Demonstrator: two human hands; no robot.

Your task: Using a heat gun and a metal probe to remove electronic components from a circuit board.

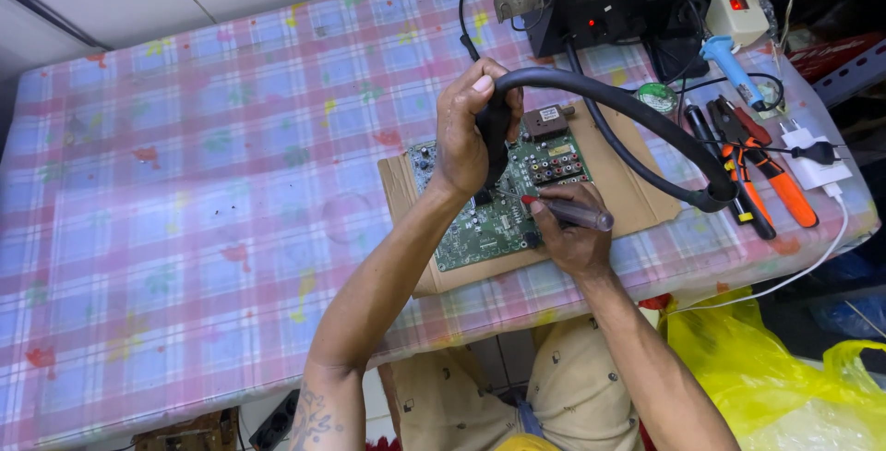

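A: Where was the board (503, 194)?

B: Green circuit board, flat on a cardboard sheet (637, 197) at abt 3 o'clock of the checked tablecloth (185, 183), right in front of the person.

A: Hands?

B: Left hand (464, 132) was clamped round the black handpiece (496, 142) of a hot-air tool, nozzle aimed down at the board's middle. Its thick hose (637, 119) arced over to 3 o'clock. Right hand (570, 229) was closed on a clear-handled pen-like tool (577, 213), red tip touching the board just at 4 o'clock of the nozzle.

A: Risks?

B: My read: nozzle sat close to the connector row (554, 169) at the board's 1 o'clock edge, so plastic could've scorched if it drifted. Right fingers were near the nozzle too, burn risk. Cardboard under the board could've singed w/ long heat. Hose also hung over the 2 orange-handled pliers (775, 179) & the blue iron (734, 68) at 2 o'clock; a tug might've dragged them.
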